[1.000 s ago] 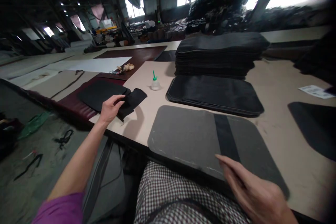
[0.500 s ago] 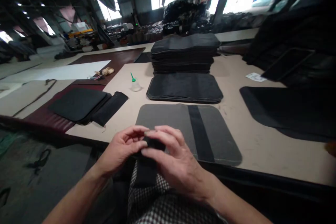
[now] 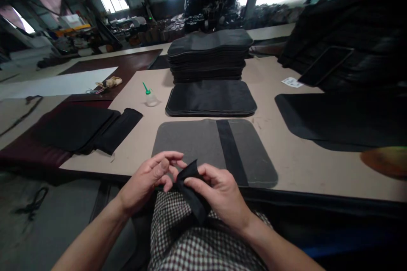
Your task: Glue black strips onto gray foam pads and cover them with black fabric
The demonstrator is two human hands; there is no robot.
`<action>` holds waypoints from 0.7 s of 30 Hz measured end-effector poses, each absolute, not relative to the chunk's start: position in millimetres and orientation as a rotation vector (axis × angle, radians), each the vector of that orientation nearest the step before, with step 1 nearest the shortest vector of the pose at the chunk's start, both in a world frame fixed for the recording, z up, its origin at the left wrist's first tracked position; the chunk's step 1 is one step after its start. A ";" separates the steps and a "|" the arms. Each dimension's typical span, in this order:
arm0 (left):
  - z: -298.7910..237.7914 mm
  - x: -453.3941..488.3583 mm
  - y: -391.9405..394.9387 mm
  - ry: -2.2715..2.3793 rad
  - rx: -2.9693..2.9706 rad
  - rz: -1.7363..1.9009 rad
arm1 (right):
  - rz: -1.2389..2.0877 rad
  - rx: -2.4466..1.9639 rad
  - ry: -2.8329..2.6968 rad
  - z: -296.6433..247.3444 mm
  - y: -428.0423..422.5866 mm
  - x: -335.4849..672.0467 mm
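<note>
My right hand point(image 3: 219, 190) pinches a black fabric strip point(image 3: 195, 203) between thumb and fingers. The strip is bent, its upper corner sticking up and its lower end hanging over my checkered clothing. Just left of it is my left hand point(image 3: 149, 178), fingers apart and loosely curled; its fingertips are close to the strip's edge, and whether they touch it I cannot tell. Beyond both hands a grey panel with rounded corners point(image 3: 190, 137) lies flat at the table's front edge. A black band point(image 3: 232, 152) crosses this panel right of its middle.
Behind the panel are a low stack of black panels point(image 3: 211, 97) and a taller stack point(image 3: 206, 59). A green-tipped bottle point(image 3: 150, 98) stands left of them. More black pieces point(image 3: 79, 127) lie at left, others point(image 3: 333, 118) at right. A phone-like dark slab point(image 3: 326, 65) leans at right.
My left fingers have come off the black strip and spread. My right hand still grips the strip, which is now tilted with a corner up. The view has shifted to the right.
</note>
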State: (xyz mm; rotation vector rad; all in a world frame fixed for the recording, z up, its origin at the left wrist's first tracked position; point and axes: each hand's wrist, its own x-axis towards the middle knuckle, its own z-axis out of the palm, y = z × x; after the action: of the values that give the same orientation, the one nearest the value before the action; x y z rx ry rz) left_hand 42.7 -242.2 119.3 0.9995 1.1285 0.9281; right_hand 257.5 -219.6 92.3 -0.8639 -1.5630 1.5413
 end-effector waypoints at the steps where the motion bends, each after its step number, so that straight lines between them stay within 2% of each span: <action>1: 117.1 43.5 -241.2 1.148 0.976 0.914 | 1.523 -0.890 -1.555 91.1 -219.1 257.2; 9: 111.3 45.1 -242.2 1.271 0.994 0.744 | 1.382 -1.106 -1.603 81.3 -215.3 245.2; 13: 117.9 22.7 -234.8 1.501 1.171 0.751 | 1.612 -1.007 -1.556 78.6 -216.3 243.4; 18: 122.3 -82.8 -196.1 2.094 1.387 1.105 | 1.841 -0.829 -1.492 78.9 -220.0 251.2; 21: 129.1 -163.8 -171.6 2.409 1.406 1.172 | 1.875 -0.806 -1.554 76.8 -221.7 254.0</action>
State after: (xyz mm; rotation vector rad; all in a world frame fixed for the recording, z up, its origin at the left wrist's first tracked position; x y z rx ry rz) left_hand -163.8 -171.6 129.1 1.4056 2.4088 1.1721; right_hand 254.0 -221.7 76.8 -0.8058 -1.5539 1.8745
